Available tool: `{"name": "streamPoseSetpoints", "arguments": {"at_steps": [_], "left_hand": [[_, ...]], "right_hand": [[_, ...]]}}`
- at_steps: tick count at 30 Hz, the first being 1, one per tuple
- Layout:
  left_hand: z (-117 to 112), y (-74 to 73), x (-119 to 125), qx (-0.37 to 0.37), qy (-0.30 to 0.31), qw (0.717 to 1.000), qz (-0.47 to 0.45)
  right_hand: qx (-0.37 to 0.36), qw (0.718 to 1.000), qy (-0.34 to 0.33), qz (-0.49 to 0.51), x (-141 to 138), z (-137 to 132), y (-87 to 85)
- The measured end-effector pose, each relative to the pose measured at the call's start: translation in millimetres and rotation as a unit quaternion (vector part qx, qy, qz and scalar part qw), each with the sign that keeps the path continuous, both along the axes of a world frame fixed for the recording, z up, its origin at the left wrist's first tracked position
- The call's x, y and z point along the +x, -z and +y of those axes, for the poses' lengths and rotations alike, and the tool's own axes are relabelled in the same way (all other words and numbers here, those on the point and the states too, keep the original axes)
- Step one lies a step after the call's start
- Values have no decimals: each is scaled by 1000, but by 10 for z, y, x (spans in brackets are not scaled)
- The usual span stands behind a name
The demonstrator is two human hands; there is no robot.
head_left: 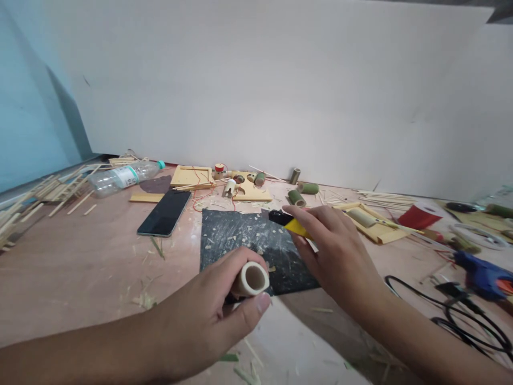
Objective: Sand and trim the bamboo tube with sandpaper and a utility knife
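Observation:
My left hand (208, 315) is closed around a short hollow bamboo tube (250, 279), its pale open end facing me. My right hand (336, 251) grips a yellow and black utility knife (286, 220), whose black tip points left. Both hands hover over the near edge of a black cutting mat (240, 235) strewn with pale shavings. The tube and the knife are a hand's width apart.
A black phone (165, 213) lies left of the mat, with a plastic bottle (124, 177) and loose bamboo sticks (52, 192) beyond. Wooden boards and green bamboo pieces (297, 197) sit by the wall. A blue glue gun (483, 275) and black cable (460, 315) lie right.

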State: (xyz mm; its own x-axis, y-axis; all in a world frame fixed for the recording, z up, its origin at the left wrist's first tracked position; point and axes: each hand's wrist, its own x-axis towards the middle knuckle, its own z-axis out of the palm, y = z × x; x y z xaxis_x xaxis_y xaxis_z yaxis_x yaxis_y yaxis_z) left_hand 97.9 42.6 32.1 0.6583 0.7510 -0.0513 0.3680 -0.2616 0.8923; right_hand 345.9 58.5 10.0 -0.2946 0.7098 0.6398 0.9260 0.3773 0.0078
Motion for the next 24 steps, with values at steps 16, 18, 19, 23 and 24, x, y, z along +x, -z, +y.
{"name": "streamPoseSetpoints", "arguments": {"at_steps": [16, 18, 19, 23, 24], "left_hand": [[220, 266, 24, -179, -38, 973, -142], [251, 294, 30, -192, -42, 969, -148], [263, 298, 31, -193, -42, 969, -149], [285, 286, 33, -186, -41, 969, -158], [286, 284, 33, -184, -39, 969, -161]], "right_hand": [[-345, 873, -128, 320, -238, -175, 8], [-415, 815, -148, 376, -292, -215, 9], [-445, 785, -152, 404, -318, -234, 8], [-535, 679, -149, 480, -406, -311, -2], [-550, 659, -148, 491, -423, -328, -1]]}}
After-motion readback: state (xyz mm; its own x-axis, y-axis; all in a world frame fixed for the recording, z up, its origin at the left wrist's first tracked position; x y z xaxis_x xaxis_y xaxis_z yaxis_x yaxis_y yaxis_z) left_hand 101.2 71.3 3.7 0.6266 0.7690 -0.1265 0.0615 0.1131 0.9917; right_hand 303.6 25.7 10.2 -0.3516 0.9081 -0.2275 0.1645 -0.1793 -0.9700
